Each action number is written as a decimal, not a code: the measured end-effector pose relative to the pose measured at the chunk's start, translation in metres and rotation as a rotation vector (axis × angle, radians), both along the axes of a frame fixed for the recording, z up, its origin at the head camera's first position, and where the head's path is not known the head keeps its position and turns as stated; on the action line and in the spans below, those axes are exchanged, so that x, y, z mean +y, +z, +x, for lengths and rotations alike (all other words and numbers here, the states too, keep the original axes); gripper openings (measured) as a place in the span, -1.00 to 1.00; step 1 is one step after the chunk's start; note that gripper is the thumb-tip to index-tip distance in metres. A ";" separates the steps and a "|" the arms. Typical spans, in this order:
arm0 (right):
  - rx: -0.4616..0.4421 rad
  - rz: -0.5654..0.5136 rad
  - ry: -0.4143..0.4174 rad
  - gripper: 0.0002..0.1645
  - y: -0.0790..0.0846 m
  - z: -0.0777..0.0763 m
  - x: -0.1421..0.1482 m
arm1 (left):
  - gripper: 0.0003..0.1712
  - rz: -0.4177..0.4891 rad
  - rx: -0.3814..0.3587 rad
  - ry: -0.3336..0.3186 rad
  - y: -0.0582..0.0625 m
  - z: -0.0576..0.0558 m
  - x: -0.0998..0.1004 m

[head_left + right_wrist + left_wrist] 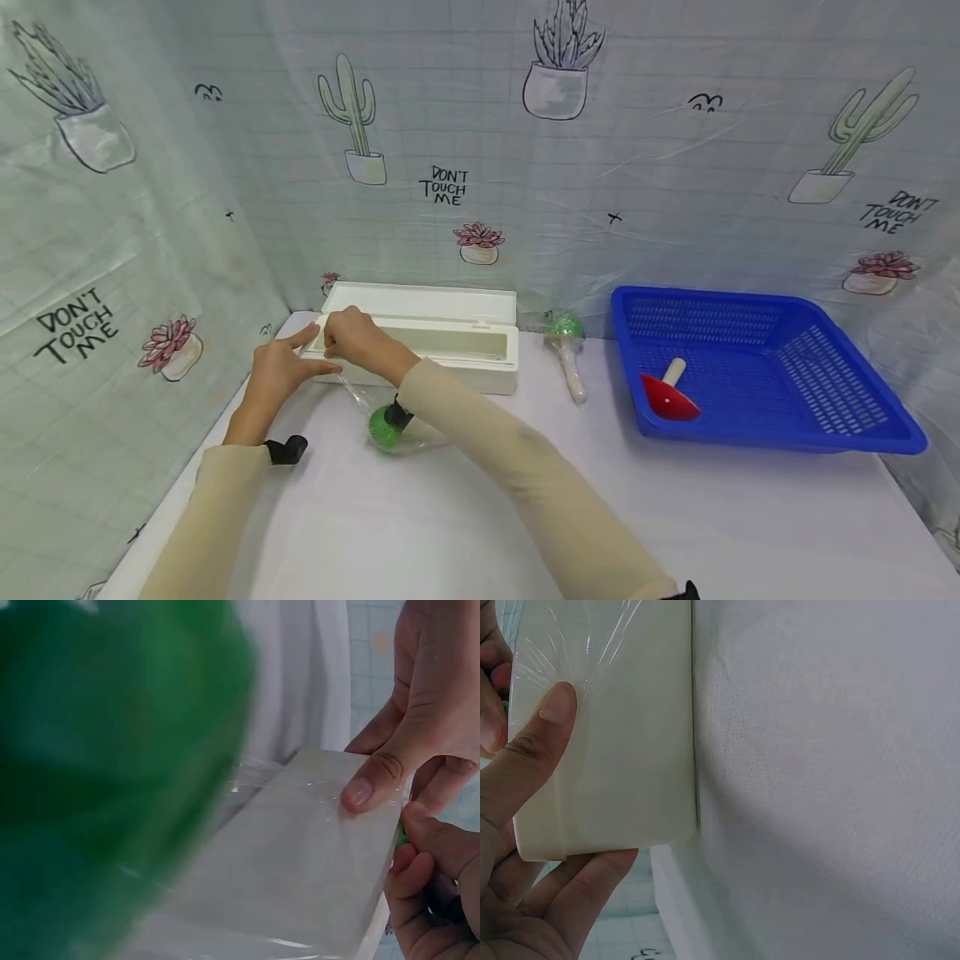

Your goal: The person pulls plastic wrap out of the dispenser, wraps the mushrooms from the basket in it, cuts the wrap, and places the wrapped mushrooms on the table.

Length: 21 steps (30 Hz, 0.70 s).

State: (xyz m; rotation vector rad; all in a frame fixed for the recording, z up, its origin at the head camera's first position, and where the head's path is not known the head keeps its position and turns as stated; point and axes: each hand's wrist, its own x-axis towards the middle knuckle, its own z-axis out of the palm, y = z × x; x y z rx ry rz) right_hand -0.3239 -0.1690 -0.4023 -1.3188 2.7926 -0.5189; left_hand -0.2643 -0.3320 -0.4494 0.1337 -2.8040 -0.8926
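A long white plastic wrap dispenser (480, 377) sits at the back of the table, lid raised. My left hand (276, 375) grips its left end, thumb (544, 735) pressing clear film (592, 660) onto the front wall and fingers underneath. At the top edge of that end, my right hand (365, 343) pinches a small green slide cutter (402, 836), mostly hidden by the fingers. Film stretches from the box toward a green-capped toy mushroom (384, 429) lying in front, partly hidden by the right forearm. Its green cap (112, 765) looms blurred in the right wrist view.
Right of the dispenser lies another green toy mushroom (566, 337) with a white stem, wrapped in film. A blue plastic basket (750, 425) at the right holds a red toy mushroom (667, 398). A patterned sheet (480, 142) hangs behind and beside the table.
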 end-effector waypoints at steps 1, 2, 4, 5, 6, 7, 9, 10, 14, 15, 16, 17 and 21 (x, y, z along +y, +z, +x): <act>-0.014 0.012 -0.003 -0.86 0.001 -0.001 -0.003 | 0.08 0.012 -0.002 0.004 -0.002 -0.001 0.000; -0.033 0.023 -0.009 -0.86 0.002 -0.002 -0.007 | 0.08 0.018 -0.002 0.011 -0.003 -0.002 0.000; -0.057 0.047 -0.024 -0.86 0.004 -0.004 -0.013 | 0.08 0.030 0.001 0.024 -0.006 -0.003 -0.001; -0.069 0.056 -0.034 -0.85 0.005 -0.005 -0.016 | 0.07 0.034 0.007 0.029 -0.008 -0.004 -0.002; -0.083 0.065 -0.045 -0.85 0.005 -0.006 -0.019 | 0.06 0.041 0.011 0.032 -0.010 -0.005 -0.003; -0.085 0.070 -0.055 -0.84 0.007 -0.006 -0.022 | 0.05 0.049 0.016 0.033 -0.009 -0.004 -0.003; -0.090 0.080 -0.069 -0.80 0.010 -0.007 -0.027 | 0.03 0.063 0.022 0.028 -0.008 -0.003 -0.004; -0.091 0.085 -0.075 -0.79 0.011 -0.007 -0.029 | 0.03 0.071 0.023 0.025 -0.007 -0.002 -0.005; -0.084 0.096 -0.104 -0.75 0.011 -0.007 -0.036 | 0.03 0.088 0.024 0.018 -0.007 0.000 -0.006; -0.079 0.096 -0.117 -0.74 0.011 -0.007 -0.038 | 0.02 0.092 0.028 0.018 -0.007 -0.001 -0.006; -0.078 0.094 -0.134 -0.72 0.010 -0.006 -0.039 | 0.01 0.097 0.031 0.022 -0.008 -0.001 -0.006; -0.083 0.085 -0.155 -0.71 0.009 -0.005 -0.041 | -0.01 0.097 0.036 0.024 -0.009 -0.002 -0.007; -0.120 0.059 -0.211 -0.67 0.004 -0.003 -0.047 | -0.07 0.080 0.045 0.024 -0.013 -0.002 -0.006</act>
